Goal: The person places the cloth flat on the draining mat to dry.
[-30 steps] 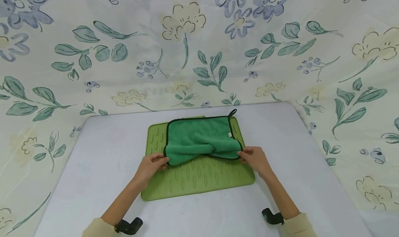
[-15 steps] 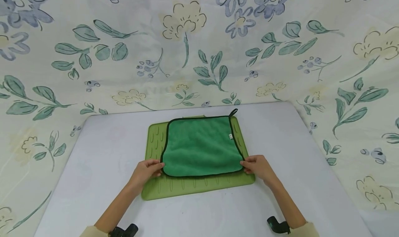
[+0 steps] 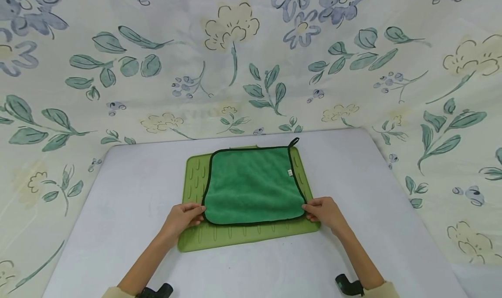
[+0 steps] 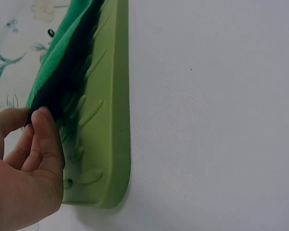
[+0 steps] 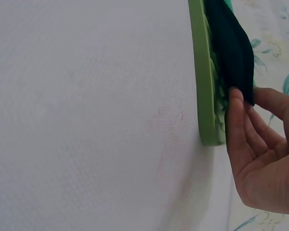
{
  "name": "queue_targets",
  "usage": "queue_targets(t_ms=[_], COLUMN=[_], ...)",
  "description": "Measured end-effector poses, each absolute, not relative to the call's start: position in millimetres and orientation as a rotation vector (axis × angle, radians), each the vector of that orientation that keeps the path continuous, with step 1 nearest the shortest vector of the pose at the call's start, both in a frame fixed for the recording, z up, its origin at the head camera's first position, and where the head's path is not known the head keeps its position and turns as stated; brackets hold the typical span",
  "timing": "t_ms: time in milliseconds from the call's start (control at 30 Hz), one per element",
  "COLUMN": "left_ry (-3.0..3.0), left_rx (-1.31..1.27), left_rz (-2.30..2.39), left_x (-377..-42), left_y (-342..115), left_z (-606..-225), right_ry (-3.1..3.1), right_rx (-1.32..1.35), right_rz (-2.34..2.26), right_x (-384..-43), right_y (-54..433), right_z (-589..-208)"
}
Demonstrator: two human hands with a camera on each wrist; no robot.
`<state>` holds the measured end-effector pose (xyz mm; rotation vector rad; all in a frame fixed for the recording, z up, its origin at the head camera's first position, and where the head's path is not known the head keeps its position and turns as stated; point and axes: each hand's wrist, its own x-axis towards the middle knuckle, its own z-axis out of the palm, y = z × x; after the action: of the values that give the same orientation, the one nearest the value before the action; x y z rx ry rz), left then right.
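A green towel [image 3: 252,184] with black edging lies spread over a lighter green ridged mat [image 3: 235,235]. My left hand [image 3: 181,220] pinches the towel's near left corner between thumb and fingers. At the near right corner, my right hand [image 3: 325,213] pinches the edging the same way. Both wrist views show the near edge of the towel [image 4: 55,70] lifted above the mat's ridges, its underside dark. A black hanging loop sticks out at the towel's far right corner, and a small white tag sits on its right edge.
The mat rests on a white table [image 3: 137,180] whose far edge meets a flower-print cloth backdrop [image 3: 235,71]. A strip of ridged mat shows along the towel's left side and in front of it. Dark wrist-worn devices [image 3: 349,285] sit near both sleeves.
Both hands have drawn the towel's near edge toward me. The fold and bunching at its front have flattened out, covering more of the mat. In the last half second the hands moved only slightly.
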<state>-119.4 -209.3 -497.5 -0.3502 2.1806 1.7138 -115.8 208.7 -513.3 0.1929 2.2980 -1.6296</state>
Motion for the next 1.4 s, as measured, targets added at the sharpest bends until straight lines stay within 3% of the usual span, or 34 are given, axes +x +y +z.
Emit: queue_targets(t_ms=[900, 1400], left_ry=[2.125, 2.274], left_rx=[-0.346, -0.291], left_rz=[1.72, 1.54], left_x=[-106, -118], left_y=[-217, -216], left_z=[-501, -497], right_ry=[2.243, 2.352], right_rx=[0.248, 0.213], right_rz=[-1.638, -1.523], right_x=[-110, -122], right_y=[210, 211], right_z=[-517, -515])
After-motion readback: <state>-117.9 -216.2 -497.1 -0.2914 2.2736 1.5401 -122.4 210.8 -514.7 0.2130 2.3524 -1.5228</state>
